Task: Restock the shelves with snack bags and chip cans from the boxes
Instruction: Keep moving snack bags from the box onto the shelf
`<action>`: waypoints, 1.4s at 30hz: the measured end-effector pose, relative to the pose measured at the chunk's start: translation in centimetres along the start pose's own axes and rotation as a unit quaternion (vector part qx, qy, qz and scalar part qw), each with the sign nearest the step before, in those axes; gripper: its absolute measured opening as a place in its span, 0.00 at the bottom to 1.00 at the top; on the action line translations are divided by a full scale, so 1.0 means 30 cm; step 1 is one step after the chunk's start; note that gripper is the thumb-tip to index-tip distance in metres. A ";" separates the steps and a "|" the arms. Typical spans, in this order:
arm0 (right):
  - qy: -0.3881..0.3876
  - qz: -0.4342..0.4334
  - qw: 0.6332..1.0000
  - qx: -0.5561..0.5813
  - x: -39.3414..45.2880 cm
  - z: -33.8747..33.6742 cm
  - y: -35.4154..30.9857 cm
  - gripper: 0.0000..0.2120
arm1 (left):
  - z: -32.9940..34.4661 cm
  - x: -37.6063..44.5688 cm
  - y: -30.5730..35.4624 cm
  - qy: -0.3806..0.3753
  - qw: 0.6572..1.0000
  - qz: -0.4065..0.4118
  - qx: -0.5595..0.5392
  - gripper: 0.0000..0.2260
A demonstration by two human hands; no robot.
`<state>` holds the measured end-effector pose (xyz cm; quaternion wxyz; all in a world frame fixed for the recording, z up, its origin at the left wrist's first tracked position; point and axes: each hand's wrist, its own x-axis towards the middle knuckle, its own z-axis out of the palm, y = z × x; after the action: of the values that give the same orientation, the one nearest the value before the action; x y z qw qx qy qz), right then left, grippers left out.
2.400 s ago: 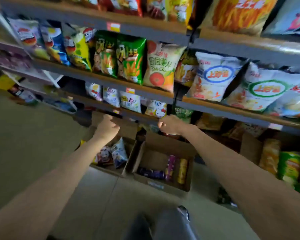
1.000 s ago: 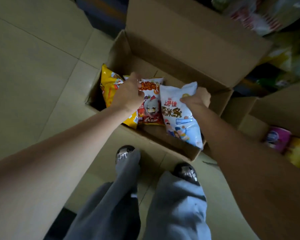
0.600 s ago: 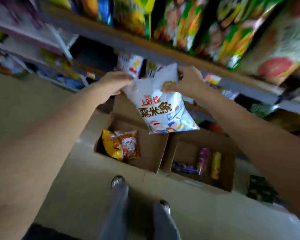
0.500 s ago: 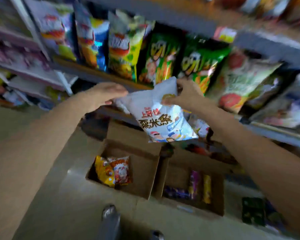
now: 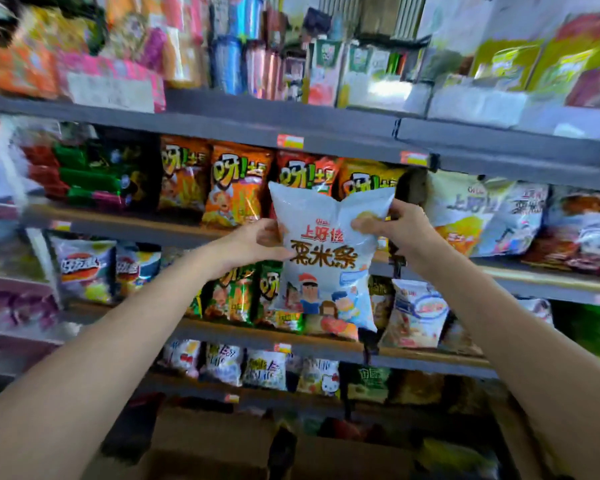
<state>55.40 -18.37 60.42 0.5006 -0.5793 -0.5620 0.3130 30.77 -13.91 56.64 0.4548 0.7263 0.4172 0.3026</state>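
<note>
Head view | both hands pinch glossy, puffy white snack bag (image 5: 329,261) | left hand (image 5: 257,244), right hand (image 5: 399,225) | shelves (image 5: 291,124) blurred, perhaps metal

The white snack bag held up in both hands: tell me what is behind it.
Behind the white snack bag, gripped by the left hand and right hand, orange and red chip bags and green bags show at its edges. Whatever lies directly behind is covered.

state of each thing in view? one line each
white snack bag: upright, held in the air before the shelves
left hand: grips the bag's left edge
right hand: pinches the bag's top right corner
shelf: stocked with snack bags
cardboard box: open, contents hidden
</note>
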 end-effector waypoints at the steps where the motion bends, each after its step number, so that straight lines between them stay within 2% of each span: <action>1: 0.004 0.002 1.000 0.006 -0.006 -0.011 0.000 0.19 | 0.018 -0.002 0.025 -0.002 1.000 -0.003 -0.001 0.38; 2: 0.011 0.004 1.000 0.012 -0.008 -0.021 -0.001 0.19 | 0.028 0.006 0.033 -0.003 1.000 0.002 -0.004 0.40; 6: 0.081 0.025 0.994 0.067 0.009 -0.041 0.007 0.21 | 0.028 0.055 0.046 0.024 1.000 0.010 -0.015 0.30; 9: 0.133 0.057 0.988 0.061 -0.002 -0.066 0.048 0.35 | 0.044 0.112 0.062 -0.005 1.000 0.023 -0.007 0.32; 10: 0.144 0.062 0.986 0.058 -0.008 -0.082 0.070 0.36 | 0.056 0.140 0.071 -0.019 0.999 0.031 -0.005 0.32; 13: 0.172 0.049 0.982 0.055 -0.030 -0.157 0.099 0.22 | 0.124 0.216 0.120 -0.044 0.997 0.067 0.014 0.27; 15: 0.161 0.047 0.985 0.046 -0.045 -0.221 0.119 0.16 | 0.185 0.261 0.138 -0.058 0.995 0.079 0.017 0.42; 16: 0.146 0.050 0.987 0.047 -0.050 -0.254 0.132 0.18 | 0.216 0.283 0.150 -0.070 0.993 0.089 0.011 0.50; 18: 0.136 0.060 0.986 0.071 -0.064 -0.323 0.151 0.24 | 0.294 0.322 0.178 -0.104 0.989 0.106 0.011 0.51; 21: 0.164 0.051 0.980 0.100 -0.073 -0.456 0.190 0.36 | 0.442 0.366 0.248 -0.139 0.983 0.122 0.003 0.38; 23: 0.192 0.043 0.976 0.095 -0.075 -0.567 0.203 0.45 | 0.542 0.410 0.296 -0.145 0.981 0.130 -0.013 0.33; 26: 0.206 0.016 0.975 0.078 -0.077 -0.750 0.227 0.38 | 0.694 0.486 0.360 -0.147 0.978 0.150 -0.018 0.30; 30: 0.218 -0.006 0.974 0.060 -0.042 -1.008 0.300 0.32 | 0.924 0.604 0.444 -0.131 0.980 0.152 -0.009 0.31; 36: 0.198 -0.005 0.978 0.059 0.088 -1.266 0.435 0.44 | 1.180 0.719 0.504 -0.107 0.985 0.131 0.021 0.33; 42: 0.147 -0.036 0.982 0.111 0.208 -1.392 0.538 0.28 | 1.244 0.794 0.528 -0.048 0.989 0.137 0.038 0.29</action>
<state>100.57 -19.76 59.27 0.6501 -0.5388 -0.4647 0.2668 77.75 -11.94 57.49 0.4010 0.8070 0.3024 0.3105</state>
